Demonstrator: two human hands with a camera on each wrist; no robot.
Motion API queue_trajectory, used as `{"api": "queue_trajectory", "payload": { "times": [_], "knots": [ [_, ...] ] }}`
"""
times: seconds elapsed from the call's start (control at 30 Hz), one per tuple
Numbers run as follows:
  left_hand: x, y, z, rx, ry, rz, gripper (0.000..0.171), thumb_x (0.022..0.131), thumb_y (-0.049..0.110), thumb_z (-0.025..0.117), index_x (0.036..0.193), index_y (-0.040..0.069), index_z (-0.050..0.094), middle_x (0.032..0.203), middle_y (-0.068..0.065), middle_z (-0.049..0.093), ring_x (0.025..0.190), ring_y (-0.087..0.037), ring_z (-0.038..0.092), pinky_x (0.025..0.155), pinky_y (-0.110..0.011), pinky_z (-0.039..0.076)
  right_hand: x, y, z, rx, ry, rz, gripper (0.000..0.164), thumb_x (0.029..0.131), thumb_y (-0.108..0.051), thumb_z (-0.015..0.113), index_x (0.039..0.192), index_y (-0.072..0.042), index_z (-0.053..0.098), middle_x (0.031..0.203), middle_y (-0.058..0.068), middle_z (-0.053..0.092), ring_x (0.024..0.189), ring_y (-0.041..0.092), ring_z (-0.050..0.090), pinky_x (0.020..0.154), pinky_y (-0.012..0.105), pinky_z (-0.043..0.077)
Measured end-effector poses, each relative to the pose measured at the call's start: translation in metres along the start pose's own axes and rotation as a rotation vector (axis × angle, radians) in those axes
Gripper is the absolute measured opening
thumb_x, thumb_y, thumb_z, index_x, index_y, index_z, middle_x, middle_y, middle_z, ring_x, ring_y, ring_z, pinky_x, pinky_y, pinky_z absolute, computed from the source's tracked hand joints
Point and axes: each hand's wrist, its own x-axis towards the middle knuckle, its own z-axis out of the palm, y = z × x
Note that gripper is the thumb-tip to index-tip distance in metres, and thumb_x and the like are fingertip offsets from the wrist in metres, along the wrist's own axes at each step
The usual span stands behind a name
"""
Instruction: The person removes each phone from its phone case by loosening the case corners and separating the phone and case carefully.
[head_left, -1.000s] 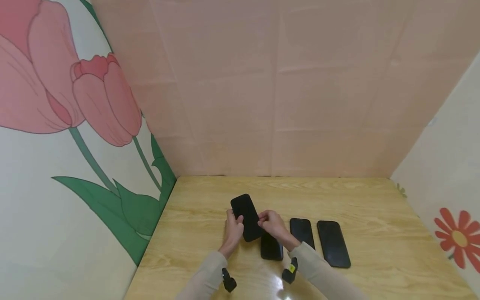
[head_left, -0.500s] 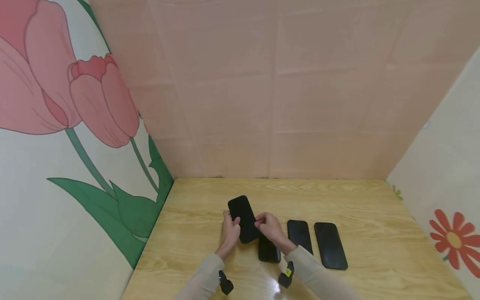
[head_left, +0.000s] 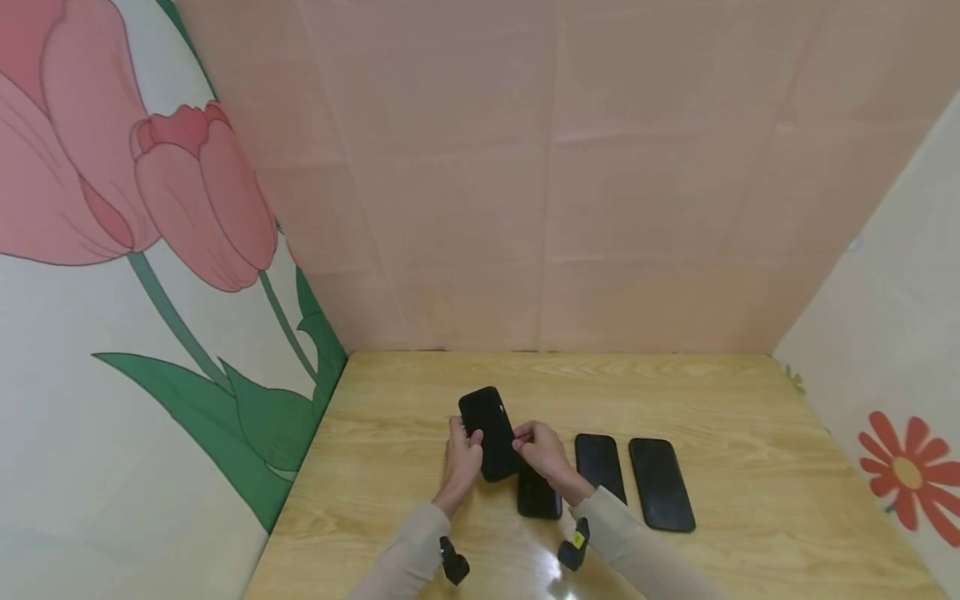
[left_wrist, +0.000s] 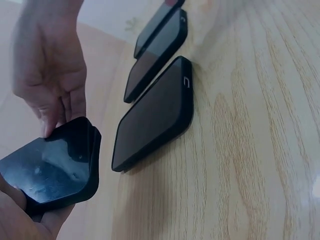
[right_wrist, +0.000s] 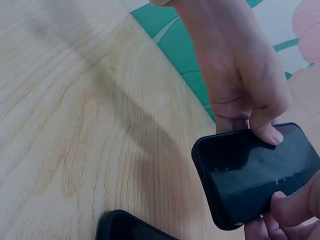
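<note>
My left hand [head_left: 463,458] grips a black smartphone in a dark case [head_left: 487,433] by its left side, thumb over the front. Tilted, it is held up above the table. The right hand [head_left: 543,450] pinches the phone's right edge near the lower corner. Seen from the left wrist, a thin gap shows at one corner between the phone's glossy glass [left_wrist: 55,165] and the case rim [left_wrist: 94,162]. From the right wrist, the left thumb [right_wrist: 270,134] presses on the glass near one long edge, and the right thumb [right_wrist: 287,207] lies at the opposite edge.
Three more dark phones lie on the wooden table [head_left: 390,400]: one phone [head_left: 538,496] just below the hands, partly covered, a second phone [head_left: 600,467] beside the right wrist, and a third phone [head_left: 663,483] farther right. A pink sheet [head_left: 540,208] rises behind the table.
The head view has shifted slightly. Both hands keep the same hold on the phone, which has hardly moved; the phones on the table stay put.
</note>
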Motion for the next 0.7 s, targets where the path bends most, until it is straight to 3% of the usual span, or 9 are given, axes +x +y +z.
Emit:
{"api": "queue_trajectory", "payload": {
  "times": [0.37,0.7],
  "knots": [
    [0.002,-0.001,0.0,-0.031,0.01,-0.045,0.02,0.096,-0.006,0.051,0.115,-0.002,0.046,0.111,-0.025,0.064,0.105,-0.035,0.06,0.093,-0.052,0.046,0.001,-0.009,-0.005,0.019,-0.077,0.027,0.02,0.086,-0.003,0.074,0.103,0.005,0.066,0.088,0.008,0.065,0.081,0.019,0.059,0.071,0.033,0.052],
    [0.004,0.0,-0.001,-0.037,-0.003,-0.05,0.018,0.098,-0.003,0.051,0.115,-0.003,0.047,0.109,-0.024,0.065,0.1,-0.035,0.063,0.088,-0.05,0.049,0.002,-0.01,-0.007,-0.011,-0.08,0.001,0.02,0.086,0.001,0.072,0.104,0.007,0.067,0.089,0.008,0.065,0.083,0.021,0.06,0.074,0.036,0.052]
  ]
}}
